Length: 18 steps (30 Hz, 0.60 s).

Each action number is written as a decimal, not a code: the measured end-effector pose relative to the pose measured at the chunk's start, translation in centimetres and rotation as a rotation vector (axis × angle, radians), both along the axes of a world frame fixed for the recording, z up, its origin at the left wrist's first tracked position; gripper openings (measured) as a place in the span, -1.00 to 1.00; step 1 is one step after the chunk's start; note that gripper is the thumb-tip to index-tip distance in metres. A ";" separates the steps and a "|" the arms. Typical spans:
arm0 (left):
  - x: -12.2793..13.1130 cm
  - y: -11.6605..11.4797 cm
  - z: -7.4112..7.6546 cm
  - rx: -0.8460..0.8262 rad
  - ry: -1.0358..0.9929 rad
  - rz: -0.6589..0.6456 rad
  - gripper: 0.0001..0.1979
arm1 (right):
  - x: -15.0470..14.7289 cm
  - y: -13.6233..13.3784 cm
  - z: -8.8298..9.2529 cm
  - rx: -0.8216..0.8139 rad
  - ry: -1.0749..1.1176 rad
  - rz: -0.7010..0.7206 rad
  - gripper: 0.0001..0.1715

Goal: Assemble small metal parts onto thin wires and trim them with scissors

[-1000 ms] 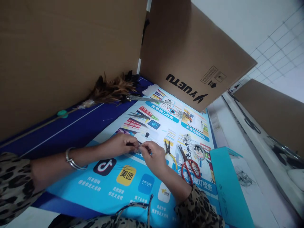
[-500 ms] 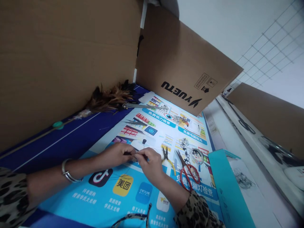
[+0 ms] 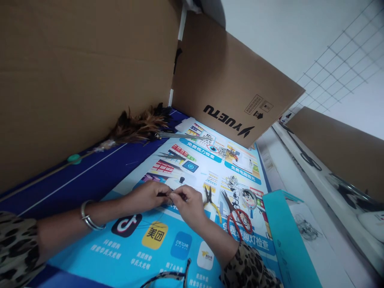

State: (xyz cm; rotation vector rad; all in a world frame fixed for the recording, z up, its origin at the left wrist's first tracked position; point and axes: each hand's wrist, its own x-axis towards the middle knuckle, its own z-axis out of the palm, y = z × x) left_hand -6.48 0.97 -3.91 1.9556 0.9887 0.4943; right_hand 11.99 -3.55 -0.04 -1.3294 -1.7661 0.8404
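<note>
My left hand (image 3: 156, 195) and my right hand (image 3: 188, 203) meet over the printed poster (image 3: 120, 252), fingertips almost touching. Both are closed in a pinch on a thin wire, which is mostly hidden by the fingers. Fine dark strands (image 3: 153, 224) show on the poster just below the left hand. Right of my right hand lie pliers (image 3: 211, 202) with yellow handles, jaws apart. Beside them are scissors (image 3: 238, 216) with red handles, blades slightly parted. Small tangled wire pieces (image 3: 233, 184) lie beyond the tools.
Cardboard panels (image 3: 228, 88) wall the far side and left. A feather duster (image 3: 135, 124) lies along the left wall, near a bundle of straight wires (image 3: 183, 137). At right is a turquoise box (image 3: 285, 236); glasses (image 3: 168, 275) sit at the near edge.
Both hands keep their pinch in nearly the same place, with only slight finger and wrist motion. The view has shifted a little.
</note>
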 end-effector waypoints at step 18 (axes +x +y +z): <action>-1.6 0.3 2.9 0.095 -0.073 -0.042 -0.76 | 0.6 -1.2 0.1 0.025 0.226 -0.114 -0.83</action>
